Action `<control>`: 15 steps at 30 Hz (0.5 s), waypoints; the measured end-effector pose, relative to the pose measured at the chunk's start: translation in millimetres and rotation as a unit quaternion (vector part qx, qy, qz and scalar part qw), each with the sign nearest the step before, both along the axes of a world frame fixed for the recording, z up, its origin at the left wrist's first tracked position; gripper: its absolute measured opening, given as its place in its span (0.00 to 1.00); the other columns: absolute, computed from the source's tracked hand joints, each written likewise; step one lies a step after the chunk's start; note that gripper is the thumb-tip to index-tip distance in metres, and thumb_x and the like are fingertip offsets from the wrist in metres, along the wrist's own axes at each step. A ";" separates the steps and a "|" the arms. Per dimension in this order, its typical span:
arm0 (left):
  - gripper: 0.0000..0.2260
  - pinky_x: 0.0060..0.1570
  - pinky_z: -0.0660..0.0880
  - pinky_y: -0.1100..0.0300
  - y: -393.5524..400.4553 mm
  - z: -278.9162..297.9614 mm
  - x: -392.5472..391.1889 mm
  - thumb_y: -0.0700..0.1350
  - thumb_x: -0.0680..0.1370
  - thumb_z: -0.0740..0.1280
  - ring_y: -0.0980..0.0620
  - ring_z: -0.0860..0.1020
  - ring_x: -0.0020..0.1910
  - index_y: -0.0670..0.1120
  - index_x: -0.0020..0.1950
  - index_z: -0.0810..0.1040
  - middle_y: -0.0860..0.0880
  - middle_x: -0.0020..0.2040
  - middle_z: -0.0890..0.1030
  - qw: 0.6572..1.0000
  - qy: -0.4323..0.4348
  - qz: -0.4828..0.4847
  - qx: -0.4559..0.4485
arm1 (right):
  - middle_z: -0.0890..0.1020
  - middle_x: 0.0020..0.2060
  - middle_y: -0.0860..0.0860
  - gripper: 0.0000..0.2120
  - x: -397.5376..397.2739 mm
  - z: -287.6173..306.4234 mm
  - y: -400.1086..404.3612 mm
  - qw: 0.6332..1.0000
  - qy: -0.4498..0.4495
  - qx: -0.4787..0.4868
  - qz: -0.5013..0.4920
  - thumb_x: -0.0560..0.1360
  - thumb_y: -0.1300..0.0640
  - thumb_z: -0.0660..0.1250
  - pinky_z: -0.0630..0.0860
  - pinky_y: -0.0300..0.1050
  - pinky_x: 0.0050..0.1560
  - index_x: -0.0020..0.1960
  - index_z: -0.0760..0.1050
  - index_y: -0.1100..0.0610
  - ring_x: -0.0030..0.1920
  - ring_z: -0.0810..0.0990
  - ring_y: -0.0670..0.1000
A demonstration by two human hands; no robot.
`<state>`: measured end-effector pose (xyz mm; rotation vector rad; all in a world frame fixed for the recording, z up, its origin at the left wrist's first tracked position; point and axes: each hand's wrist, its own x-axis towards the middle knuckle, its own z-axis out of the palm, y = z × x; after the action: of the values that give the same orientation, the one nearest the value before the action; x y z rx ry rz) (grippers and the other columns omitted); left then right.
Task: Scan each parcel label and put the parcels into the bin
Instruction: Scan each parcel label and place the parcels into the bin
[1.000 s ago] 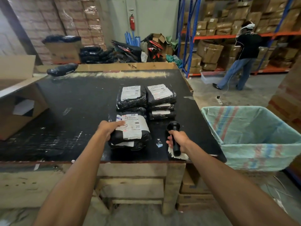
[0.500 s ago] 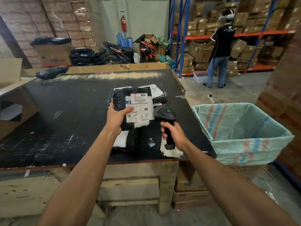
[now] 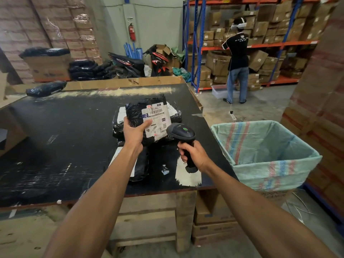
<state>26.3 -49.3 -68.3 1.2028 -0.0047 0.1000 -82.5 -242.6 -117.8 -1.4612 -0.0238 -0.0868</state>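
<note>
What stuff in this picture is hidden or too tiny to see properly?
All from the head view:
- Small print on the held parcel's label: too small; the left hand's thumb covers one edge.
- Parcels on the table behind the held parcel: mostly hidden by it.
- Scanner handle: wrapped by the right hand.
- Bottom of the lined bin: blocked by its near wall.
- Parcel under the left forearm: partly covered.
</note>
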 end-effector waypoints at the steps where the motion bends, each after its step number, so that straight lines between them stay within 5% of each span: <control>1: 0.25 0.45 0.84 0.43 -1.1 -0.6 1.8 0.32 0.66 0.81 0.46 0.87 0.49 0.52 0.54 0.76 0.47 0.52 0.87 1.000 0.000 0.003 -0.001 | 0.72 0.30 0.53 0.06 1.2 -0.8 -1.9 1.000 0.001 -0.002 0.000 0.74 0.58 0.67 0.64 0.45 0.29 0.45 0.73 0.59 0.27 0.66 0.51; 6: 0.25 0.46 0.85 0.44 -3.2 0.3 8.0 0.34 0.66 0.81 0.47 0.87 0.49 0.52 0.55 0.77 0.49 0.52 0.87 1.000 0.007 0.013 -0.003 | 0.75 0.31 0.52 0.06 11.0 -9.1 -9.2 0.998 0.021 -0.035 -0.046 0.74 0.56 0.69 0.68 0.45 0.29 0.46 0.74 0.58 0.27 0.69 0.49; 10: 0.28 0.49 0.83 0.39 -1.1 -1.0 9.6 0.36 0.67 0.81 0.43 0.87 0.50 0.43 0.65 0.76 0.44 0.54 0.87 0.999 0.045 -0.002 -0.025 | 0.75 0.33 0.53 0.15 18.8 -18.7 -17.5 0.982 0.145 -0.054 -0.111 0.74 0.64 0.67 0.72 0.44 0.30 0.57 0.65 0.59 0.29 0.72 0.49; 15: 0.26 0.49 0.84 0.41 0.6 -6.5 5.1 0.39 0.70 0.80 0.42 0.87 0.50 0.41 0.66 0.77 0.43 0.53 0.87 0.997 0.066 -0.036 -0.023 | 0.74 0.30 0.56 0.03 23.9 -34.8 -22.2 0.973 0.212 -0.015 -0.089 0.76 0.69 0.62 0.71 0.41 0.28 0.50 0.72 0.65 0.27 0.71 0.50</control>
<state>31.5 -48.7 -74.8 1.1597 0.0689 -0.0419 -58.6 -264.8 -152.6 -1.4842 0.4567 0.0826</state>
